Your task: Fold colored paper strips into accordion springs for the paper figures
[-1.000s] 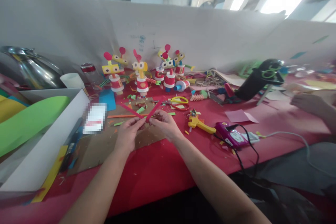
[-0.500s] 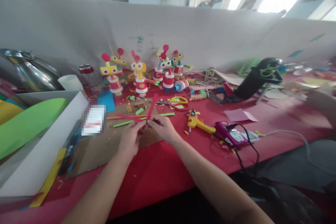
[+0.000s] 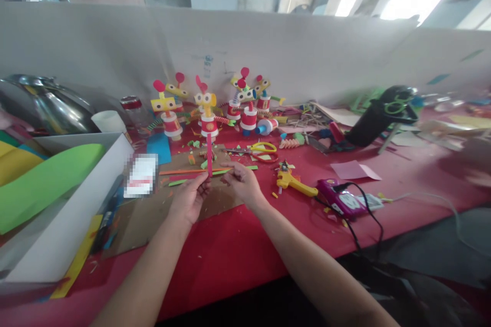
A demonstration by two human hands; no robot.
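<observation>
My left hand (image 3: 191,196) pinches two pink paper strips where they meet. One pink paper strip (image 3: 209,156) stands upright from the fingertips, and the other (image 3: 182,179) points left, low over the cardboard. Just to the right, my right hand (image 3: 243,184) is off the strips, its thumb and index finger bent and slightly apart with nothing visible between them. Beyond the hands, an orange strip (image 3: 174,171) and green strips (image 3: 251,167) lie on the brown cardboard (image 3: 153,222). Scissors (image 3: 264,150) with yellow and red handles rest behind my right hand.
Several paper-cup figures (image 3: 209,125) stand along the back. A yellow glue gun (image 3: 295,184) and purple power strip (image 3: 341,199) lie right, with cables. At left are a white box (image 3: 72,214) of coloured sheets and a steel jug (image 3: 57,107). A black holder (image 3: 368,120) leans at back right.
My right hand has let go of the pink strips and moved slightly right. The raised strip has swung from a rightward slant to upright. My left hand still pinches the strips.
</observation>
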